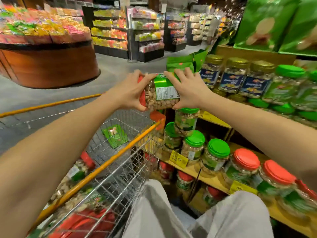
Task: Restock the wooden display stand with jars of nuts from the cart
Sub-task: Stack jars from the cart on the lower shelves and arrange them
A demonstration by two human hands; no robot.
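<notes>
A clear jar of nuts [162, 93] with a red lid and green label lies on its side in the air, above the far end of the wire cart [120, 162]. My left hand [132, 90] grips its lid end. My right hand [187, 88] holds its bottom end, fingers spread over the label. The wooden display stand [211, 179] is at the right, its shelves carrying jars with green lids [218, 148] and red lids [247, 159]. More red-lidded jars [82, 167] lie in the cart below my left arm.
A green packet [115, 135] lies in the cart's far end. Gold-lidded jars with blue labels [231, 76] line the stand's upper shelf, green bags above them. A round wooden sweets display [49, 62] stands across the aisle at left. My light trousers [171, 212] fill the bottom.
</notes>
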